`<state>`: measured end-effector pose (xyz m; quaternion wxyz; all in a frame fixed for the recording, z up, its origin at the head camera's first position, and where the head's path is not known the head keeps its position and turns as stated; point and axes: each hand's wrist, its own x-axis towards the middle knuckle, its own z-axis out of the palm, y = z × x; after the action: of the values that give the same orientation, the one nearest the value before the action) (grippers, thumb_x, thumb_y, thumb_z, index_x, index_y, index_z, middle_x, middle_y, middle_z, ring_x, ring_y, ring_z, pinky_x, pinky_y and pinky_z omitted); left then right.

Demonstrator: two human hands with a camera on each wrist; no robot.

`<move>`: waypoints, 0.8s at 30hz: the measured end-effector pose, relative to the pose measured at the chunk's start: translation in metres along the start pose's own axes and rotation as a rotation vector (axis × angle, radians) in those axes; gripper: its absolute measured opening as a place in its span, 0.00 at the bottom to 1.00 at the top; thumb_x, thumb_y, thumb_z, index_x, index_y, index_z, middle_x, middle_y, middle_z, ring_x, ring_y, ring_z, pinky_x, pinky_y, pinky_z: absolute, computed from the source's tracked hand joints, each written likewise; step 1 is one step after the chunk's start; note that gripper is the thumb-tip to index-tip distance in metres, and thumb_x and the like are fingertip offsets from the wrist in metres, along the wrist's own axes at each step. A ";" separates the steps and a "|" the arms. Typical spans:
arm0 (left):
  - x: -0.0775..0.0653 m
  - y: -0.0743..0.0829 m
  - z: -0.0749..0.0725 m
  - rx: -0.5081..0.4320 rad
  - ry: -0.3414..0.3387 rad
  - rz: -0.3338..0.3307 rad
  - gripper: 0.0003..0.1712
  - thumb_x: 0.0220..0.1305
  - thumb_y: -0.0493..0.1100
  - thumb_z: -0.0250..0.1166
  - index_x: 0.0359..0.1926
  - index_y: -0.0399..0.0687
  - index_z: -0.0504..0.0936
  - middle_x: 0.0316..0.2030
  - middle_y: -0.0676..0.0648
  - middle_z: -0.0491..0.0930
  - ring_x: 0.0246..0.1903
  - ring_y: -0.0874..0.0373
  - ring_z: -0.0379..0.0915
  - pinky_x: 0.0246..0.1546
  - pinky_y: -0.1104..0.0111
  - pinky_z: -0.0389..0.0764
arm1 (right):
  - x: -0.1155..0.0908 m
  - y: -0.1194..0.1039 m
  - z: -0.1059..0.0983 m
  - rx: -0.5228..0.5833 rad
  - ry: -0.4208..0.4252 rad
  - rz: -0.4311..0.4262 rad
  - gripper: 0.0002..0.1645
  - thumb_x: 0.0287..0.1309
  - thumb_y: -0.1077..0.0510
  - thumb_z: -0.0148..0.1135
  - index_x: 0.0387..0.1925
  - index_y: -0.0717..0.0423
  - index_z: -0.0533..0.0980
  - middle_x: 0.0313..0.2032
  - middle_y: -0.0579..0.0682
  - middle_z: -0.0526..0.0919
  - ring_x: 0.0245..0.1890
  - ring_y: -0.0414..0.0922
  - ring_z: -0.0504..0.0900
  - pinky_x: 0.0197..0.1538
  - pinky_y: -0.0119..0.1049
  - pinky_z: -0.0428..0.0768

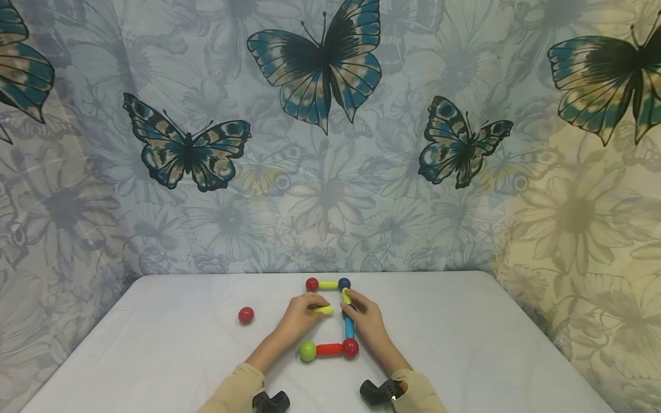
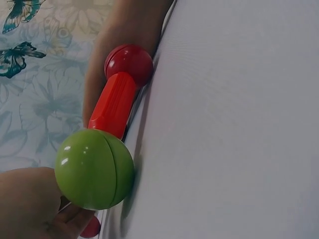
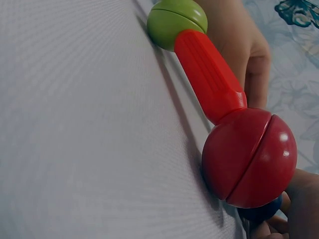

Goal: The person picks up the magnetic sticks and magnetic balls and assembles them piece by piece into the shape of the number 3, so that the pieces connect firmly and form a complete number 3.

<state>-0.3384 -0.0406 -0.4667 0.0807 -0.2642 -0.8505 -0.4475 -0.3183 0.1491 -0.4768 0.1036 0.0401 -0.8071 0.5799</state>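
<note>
In the head view my left hand (image 1: pixel 299 314) pinches a loose yellow-green rod (image 1: pixel 323 310), which points right. My right hand (image 1: pixel 369 319) grips another yellow-green rod (image 1: pixel 346 296) on the right side of a ball-and-rod frame. That rod sits between a dark blue ball (image 1: pixel 344 283) and a second blue ball (image 3: pixel 260 211), partly hidden by my fingers. A blue rod (image 1: pixel 349 328) runs from there to a red ball (image 1: pixel 350 348). A red rod (image 1: pixel 329 349) joins this to a green ball (image 1: pixel 307 351). The far side has a yellow-green rod (image 1: pixel 328 284) and a red ball (image 1: pixel 312 284).
A separate red ball (image 1: pixel 246 315) lies left of my left hand on the white-covered table (image 1: pixel 155 344). Behind the table's far edge hangs a butterfly-patterned cloth (image 1: pixel 330 229). The frame's near side lies between my forearms.
</note>
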 end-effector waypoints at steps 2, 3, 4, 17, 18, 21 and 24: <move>0.001 0.002 0.001 -0.005 -0.003 0.005 0.13 0.55 0.30 0.69 0.42 0.41 0.86 0.43 0.44 0.85 0.46 0.50 0.81 0.50 0.62 0.83 | 0.000 -0.001 0.000 -0.003 -0.003 -0.007 0.28 0.63 0.55 0.63 0.61 0.62 0.73 0.64 0.61 0.74 0.67 0.59 0.69 0.68 0.49 0.70; 0.001 0.002 0.002 -0.007 -0.004 0.009 0.13 0.54 0.30 0.69 0.42 0.41 0.86 0.43 0.44 0.85 0.46 0.50 0.81 0.50 0.62 0.83 | -0.001 -0.001 -0.001 -0.006 -0.004 -0.011 0.28 0.63 0.55 0.63 0.61 0.62 0.73 0.64 0.61 0.74 0.67 0.59 0.70 0.68 0.49 0.70; 0.002 0.003 0.002 -0.008 -0.005 0.011 0.13 0.54 0.30 0.69 0.42 0.41 0.86 0.43 0.44 0.85 0.46 0.50 0.81 0.50 0.62 0.83 | -0.001 -0.002 -0.001 -0.008 -0.005 -0.014 0.28 0.63 0.55 0.63 0.61 0.62 0.73 0.64 0.61 0.74 0.67 0.59 0.70 0.68 0.49 0.70; 0.007 0.010 0.008 0.034 -0.032 0.056 0.12 0.55 0.29 0.68 0.42 0.42 0.86 0.42 0.46 0.86 0.45 0.52 0.81 0.49 0.64 0.82 | 0.000 0.000 -0.001 -0.006 -0.007 -0.021 0.27 0.63 0.56 0.63 0.61 0.63 0.73 0.64 0.61 0.74 0.67 0.59 0.69 0.68 0.49 0.70; 0.008 0.010 0.008 0.031 -0.038 0.052 0.13 0.56 0.29 0.67 0.42 0.42 0.86 0.43 0.46 0.86 0.45 0.52 0.81 0.50 0.64 0.82 | 0.000 0.000 -0.002 -0.003 -0.006 -0.024 0.27 0.63 0.56 0.63 0.61 0.64 0.73 0.64 0.61 0.74 0.67 0.59 0.70 0.68 0.49 0.70; 0.009 0.011 0.009 0.023 -0.051 0.044 0.13 0.56 0.29 0.66 0.43 0.43 0.86 0.43 0.46 0.86 0.45 0.53 0.81 0.50 0.64 0.82 | 0.001 0.001 -0.002 0.009 -0.002 -0.030 0.28 0.62 0.56 0.64 0.60 0.64 0.73 0.64 0.62 0.74 0.67 0.59 0.70 0.68 0.48 0.70; 0.010 0.011 0.011 0.018 -0.054 0.034 0.12 0.57 0.30 0.66 0.43 0.44 0.86 0.42 0.47 0.86 0.46 0.53 0.81 0.50 0.65 0.82 | 0.002 0.001 -0.002 0.011 -0.003 -0.046 0.28 0.61 0.56 0.65 0.60 0.65 0.74 0.63 0.62 0.75 0.66 0.60 0.71 0.67 0.47 0.71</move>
<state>-0.3399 -0.0231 -0.4610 0.0678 -0.2900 -0.8517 -0.4311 -0.3199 0.1513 -0.4772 0.1156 0.0600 -0.8030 0.5816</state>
